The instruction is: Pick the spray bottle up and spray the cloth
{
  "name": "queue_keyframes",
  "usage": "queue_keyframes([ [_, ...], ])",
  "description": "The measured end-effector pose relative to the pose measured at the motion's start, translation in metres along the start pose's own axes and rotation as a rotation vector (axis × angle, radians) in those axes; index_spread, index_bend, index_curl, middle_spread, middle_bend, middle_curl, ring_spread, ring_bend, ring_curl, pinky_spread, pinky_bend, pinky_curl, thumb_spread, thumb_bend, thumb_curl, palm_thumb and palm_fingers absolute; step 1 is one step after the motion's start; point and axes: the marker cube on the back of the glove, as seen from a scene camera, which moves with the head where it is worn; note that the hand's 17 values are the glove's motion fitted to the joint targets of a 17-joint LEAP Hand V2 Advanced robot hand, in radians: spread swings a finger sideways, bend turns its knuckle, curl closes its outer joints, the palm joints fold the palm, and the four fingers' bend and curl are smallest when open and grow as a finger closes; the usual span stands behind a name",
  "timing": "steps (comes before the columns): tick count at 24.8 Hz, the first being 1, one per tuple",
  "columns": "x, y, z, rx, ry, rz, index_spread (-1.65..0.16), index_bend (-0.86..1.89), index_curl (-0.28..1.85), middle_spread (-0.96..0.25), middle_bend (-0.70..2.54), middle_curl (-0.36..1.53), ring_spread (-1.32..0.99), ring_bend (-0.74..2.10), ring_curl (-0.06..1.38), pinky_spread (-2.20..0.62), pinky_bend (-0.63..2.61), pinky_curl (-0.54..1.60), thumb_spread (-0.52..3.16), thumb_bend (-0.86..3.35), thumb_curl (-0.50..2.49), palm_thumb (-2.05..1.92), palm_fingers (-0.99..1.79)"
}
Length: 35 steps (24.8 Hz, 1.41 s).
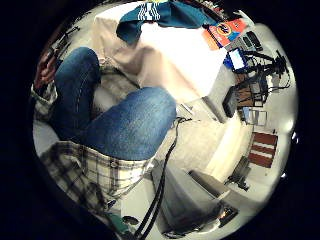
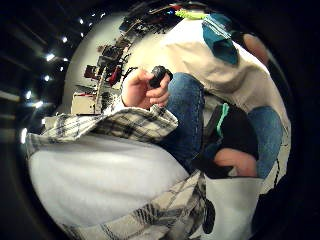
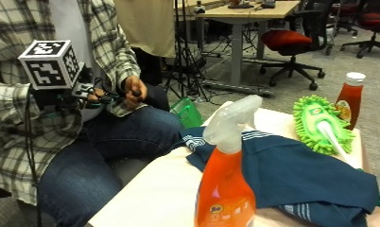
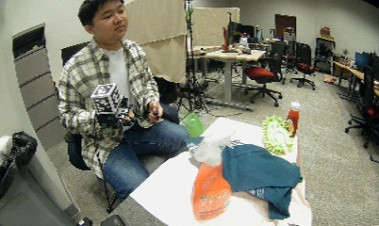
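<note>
On the surface (image 3: 159, 189), bottle (image 3: 224, 189) upright at near edge, touching cloth (image 3: 303, 175). Right hand (image 3: 92, 100) over lap, fingers' state unclear. Reach for neck below trigger

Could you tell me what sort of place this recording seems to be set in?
Most likely an open-plan office or lab. Behind the white table with the orange spray bottle and blue cloth stand desks, wheeled office chairs and grey carpet.
</note>
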Motion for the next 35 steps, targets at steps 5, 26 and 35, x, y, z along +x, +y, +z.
queue_keyframes([
  [5,0.001,-0.001,-0.001,0.008,0.003,-0.003,-0.23,0.40,0.18,-0.10,0.26,0.11,-0.03,0.24,0.09,0.10,0.16,0.07,0.61,0.42,0.16,0.58,0.34],
  [26,0.044,-0.034,-0.061,0.166,-0.018,0.061,-0.30,0.36,0.31,-0.14,0.23,0.25,-0.05,0.25,0.18,0.14,0.15,0.15,1.16,0.40,0.33,0.59,0.30],
  [35,0.075,-0.064,-0.093,0.277,-0.161,0.131,-0.31,0.34,0.33,-0.13,0.21,0.28,-0.04,0.25,0.21,0.14,0.16,0.17,1.21,0.32,0.36,0.56,0.30],
])
